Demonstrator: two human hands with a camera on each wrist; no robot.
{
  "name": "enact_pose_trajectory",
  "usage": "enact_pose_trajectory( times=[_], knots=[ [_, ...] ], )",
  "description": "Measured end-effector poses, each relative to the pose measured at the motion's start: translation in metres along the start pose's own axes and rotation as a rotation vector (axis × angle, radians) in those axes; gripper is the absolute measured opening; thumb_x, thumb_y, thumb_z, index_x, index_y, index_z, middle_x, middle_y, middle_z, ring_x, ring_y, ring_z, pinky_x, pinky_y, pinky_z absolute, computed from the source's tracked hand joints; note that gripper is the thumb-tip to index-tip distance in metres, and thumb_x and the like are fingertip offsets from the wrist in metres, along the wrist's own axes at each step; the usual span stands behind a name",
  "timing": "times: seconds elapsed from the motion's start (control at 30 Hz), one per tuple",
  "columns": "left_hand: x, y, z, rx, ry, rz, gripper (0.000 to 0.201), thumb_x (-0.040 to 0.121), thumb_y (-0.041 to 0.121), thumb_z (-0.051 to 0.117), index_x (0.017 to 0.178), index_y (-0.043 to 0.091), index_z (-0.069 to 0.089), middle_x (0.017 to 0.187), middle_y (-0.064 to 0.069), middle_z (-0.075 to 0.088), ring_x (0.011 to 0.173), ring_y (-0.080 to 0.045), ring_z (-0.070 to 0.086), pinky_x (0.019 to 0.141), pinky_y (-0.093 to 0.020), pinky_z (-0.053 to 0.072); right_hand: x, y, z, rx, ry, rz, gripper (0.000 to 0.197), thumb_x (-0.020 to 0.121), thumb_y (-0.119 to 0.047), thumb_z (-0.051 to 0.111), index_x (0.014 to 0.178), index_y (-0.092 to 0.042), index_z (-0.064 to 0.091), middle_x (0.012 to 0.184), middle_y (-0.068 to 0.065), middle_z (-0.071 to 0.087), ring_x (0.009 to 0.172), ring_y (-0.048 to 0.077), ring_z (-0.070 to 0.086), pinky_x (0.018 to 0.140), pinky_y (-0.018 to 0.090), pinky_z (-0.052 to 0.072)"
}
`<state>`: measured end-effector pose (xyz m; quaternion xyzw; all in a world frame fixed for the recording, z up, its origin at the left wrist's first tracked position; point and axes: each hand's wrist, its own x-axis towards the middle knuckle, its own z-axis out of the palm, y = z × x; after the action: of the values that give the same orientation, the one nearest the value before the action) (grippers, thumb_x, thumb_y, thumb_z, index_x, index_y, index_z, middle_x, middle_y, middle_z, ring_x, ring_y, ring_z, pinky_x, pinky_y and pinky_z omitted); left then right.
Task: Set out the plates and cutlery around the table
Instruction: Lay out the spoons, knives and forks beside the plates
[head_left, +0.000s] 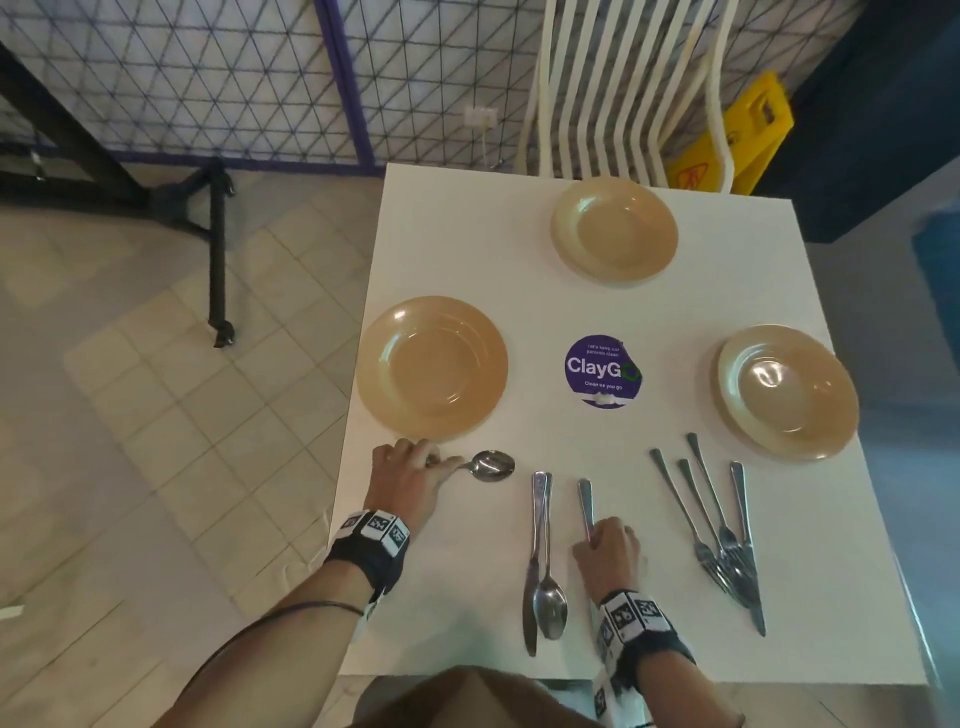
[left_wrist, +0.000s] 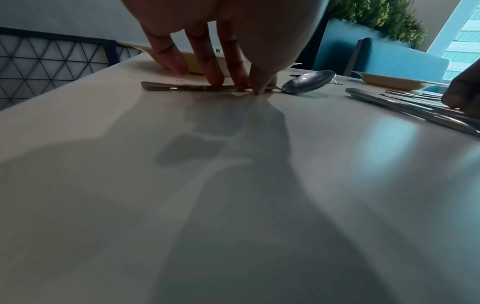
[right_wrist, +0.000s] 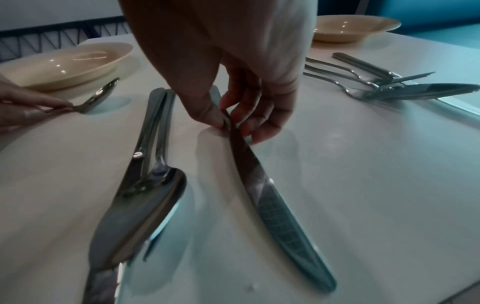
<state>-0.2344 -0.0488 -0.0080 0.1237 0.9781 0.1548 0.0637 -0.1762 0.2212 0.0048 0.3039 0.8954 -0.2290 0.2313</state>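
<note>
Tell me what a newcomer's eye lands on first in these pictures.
Three tan plates stand out on the white table: a left plate, a far plate and what looks like a two-plate stack at right, ringing a purple ClayGo sticker. Nearer, the left hand pinches a spoon below the left plate, while the right hand pinches a knife.

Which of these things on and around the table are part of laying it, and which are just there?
Part of the job:
three plates
spoon, pinched by left hand
knife, pinched by right hand
knife-and-spoon pair
fork pile

Just there:
purple sticker
white chair
yellow floor sign
</note>
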Motion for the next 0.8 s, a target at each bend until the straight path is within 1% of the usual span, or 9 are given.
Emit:
enact_pose_trajectory(
  times=[0.07, 0.1, 0.17, 0.23, 0.37, 0.47, 0.63, 0.7, 0.8],
  knots=[
    [-0.001, 0.002, 0.000, 0.022, -0.007, -0.006, 0.049, 0.072, 0.011, 0.075, 0.108, 0.043, 0.069, 0.089, 0.008, 0.060, 0.079, -0.022, 0.053, 0.074, -0.039, 0.041, -0.001, 0.003, -0.003, 0.044, 0.016, -0.003, 0.021, 0.082, -0.005, 0.062, 0.100, -0.012, 0.053, 0.097, 0.004, 0.055, 0.080, 0.022, 0.052, 0.065, 0.028, 0.033],
    [-0.001, 0.003, -0.001, 0.035, -0.014, -0.012, 0.051, 0.071, 0.010, 0.074, 0.109, 0.043, 0.068, 0.089, 0.008, 0.060, 0.079, -0.023, 0.053, 0.073, -0.039, 0.041, -0.001, 0.003, -0.004, 0.045, 0.018, -0.006, 0.023, 0.083, -0.004, 0.062, 0.102, -0.012, 0.053, 0.097, 0.004, 0.055, 0.081, 0.023, 0.052, 0.065, 0.027, 0.034],
    [-0.003, 0.007, -0.003, 0.052, -0.018, -0.035, 0.053, 0.069, 0.010, 0.074, 0.111, 0.041, 0.065, 0.091, 0.008, 0.059, 0.079, -0.024, 0.054, 0.072, -0.039, 0.041, 0.002, 0.004, -0.005, 0.009, 0.007, -0.015, 0.017, 0.082, -0.005, 0.062, 0.094, -0.011, 0.053, 0.094, 0.005, 0.056, 0.078, 0.023, 0.052, 0.065, 0.028, 0.036],
    [-0.010, 0.011, -0.005, 0.057, -0.006, -0.072, 0.051, 0.073, 0.014, 0.072, 0.116, 0.039, 0.062, 0.096, 0.009, 0.060, 0.082, -0.024, 0.055, 0.074, -0.040, 0.040, 0.005, 0.004, -0.006, -0.056, -0.013, -0.021, 0.013, 0.082, -0.008, 0.061, 0.087, -0.012, 0.050, 0.090, 0.005, 0.055, 0.075, 0.022, 0.051, 0.062, 0.028, 0.036],
    [-0.033, 0.022, -0.007, 0.087, 0.025, -0.137, 0.053, 0.080, 0.020, 0.066, 0.128, 0.040, 0.053, 0.108, 0.012, 0.060, 0.098, -0.023, 0.053, 0.084, -0.044, 0.038, 0.009, 0.004, -0.007, -0.109, -0.050, -0.049, 0.015, 0.082, -0.009, 0.061, 0.089, -0.011, 0.048, 0.094, 0.005, 0.054, 0.082, 0.023, 0.051, 0.069, 0.029, 0.040],
    [-0.051, 0.033, -0.005, 0.073, 0.030, -0.165, 0.051, 0.084, 0.023, 0.060, 0.131, 0.038, 0.049, 0.114, 0.012, 0.060, 0.103, -0.022, 0.052, 0.085, -0.042, 0.036, 0.012, 0.008, -0.011, -0.112, -0.094, -0.075, 0.018, 0.080, -0.009, 0.062, 0.093, -0.011, 0.049, 0.101, 0.007, 0.055, 0.083, 0.023, 0.050, 0.071, 0.029, 0.039],
    [-0.066, 0.064, -0.002, -0.005, 0.005, -0.109, 0.048, 0.088, 0.026, 0.058, 0.134, 0.036, 0.046, 0.117, 0.010, 0.061, 0.107, -0.022, 0.055, 0.086, -0.042, 0.040, 0.011, 0.015, -0.014, -0.155, -0.126, -0.156, 0.025, 0.080, -0.008, 0.062, 0.104, -0.008, 0.055, 0.105, 0.006, 0.057, 0.086, 0.022, 0.053, 0.072, 0.028, 0.043],
    [-0.064, 0.082, -0.003, -0.024, -0.007, -0.070, 0.050, 0.088, 0.026, 0.057, 0.136, 0.035, 0.044, 0.118, 0.010, 0.061, 0.107, -0.022, 0.055, 0.085, -0.042, 0.042, 0.010, 0.017, -0.018, -0.166, -0.134, -0.173, 0.025, 0.081, -0.010, 0.063, 0.105, -0.009, 0.056, 0.098, 0.004, 0.055, 0.084, 0.021, 0.054, 0.069, 0.028, 0.044],
    [-0.060, 0.109, -0.004, -0.069, -0.025, -0.002, 0.051, 0.092, 0.030, 0.051, 0.141, 0.034, 0.037, 0.120, 0.009, 0.060, 0.109, -0.021, 0.054, 0.088, -0.040, 0.044, 0.010, 0.019, -0.026, -0.218, -0.169, -0.224, 0.023, 0.082, -0.012, 0.062, 0.104, -0.011, 0.056, 0.093, 0.001, 0.051, 0.081, 0.020, 0.050, 0.068, 0.027, 0.041]
  ],
)
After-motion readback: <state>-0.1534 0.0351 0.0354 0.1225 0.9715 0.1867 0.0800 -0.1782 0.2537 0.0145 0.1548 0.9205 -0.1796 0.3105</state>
